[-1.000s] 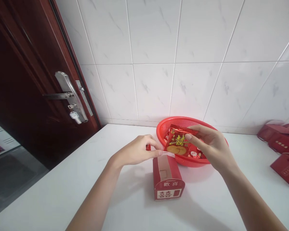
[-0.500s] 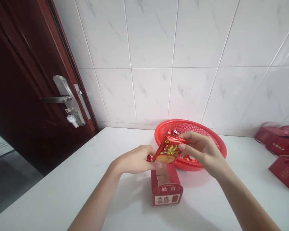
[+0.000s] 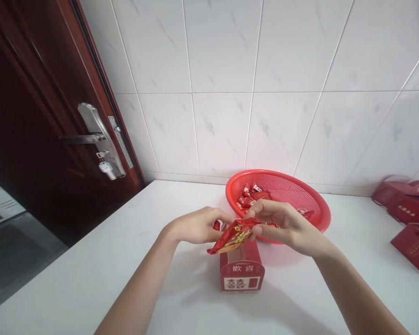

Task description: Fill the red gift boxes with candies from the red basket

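Note:
My right hand [image 3: 277, 224] pinches a red foil snack packet [image 3: 234, 236] with yellow lettering at its right end. The packet is tilted flat, just above a small open red gift box [image 3: 242, 272] with white characters on its front. At the left, my left hand [image 3: 199, 226] is curled at the box's far left side. Between its thumb and fingers shows a small red-and-white wrapped piece [image 3: 217, 225]. The fingers partly hide that piece, and the packet covers most of the box's opening.
Behind the box stands a red plastic basket [image 3: 302, 190] holding several red-wrapped snacks [image 3: 245, 201]. More red boxes [image 3: 414, 246] lie at the right end of the white table [image 3: 125, 265]. A tiled wall backs the table; a brown door [image 3: 31, 93] is at the left.
The packet has come down and left toward the box, turning from facing me to nearly flat. My right hand has moved down with it, away from the basket. My left hand has shifted slightly.

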